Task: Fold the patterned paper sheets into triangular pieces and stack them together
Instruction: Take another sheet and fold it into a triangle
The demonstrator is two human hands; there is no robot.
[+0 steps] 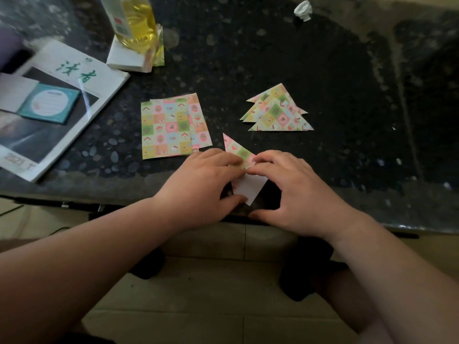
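Paper sheet (250, 189) | left hand (203, 181) palm-down, fingers pinching it | right hand (291, 188) fingers spread, pressing it

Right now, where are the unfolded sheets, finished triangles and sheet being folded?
unfolded sheets (171, 125): head view, top sheet's middle.
finished triangles (280, 120): head view, front triangle's face.
sheet being folded (234, 148): head view, patterned tip.

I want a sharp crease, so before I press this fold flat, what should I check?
1. Sheet held: left hand grips the half-folded sheet, right hand presses it with its fingers: ok.
2. Corners matched: hidden under the fingers: cannot tell.
3. Sheet fully on the table, not overhanging its front edge: cannot tell.
4. Folded triangles uncovered, ready to receive it: ok.
5. Unfolded sheets left for later: ok.
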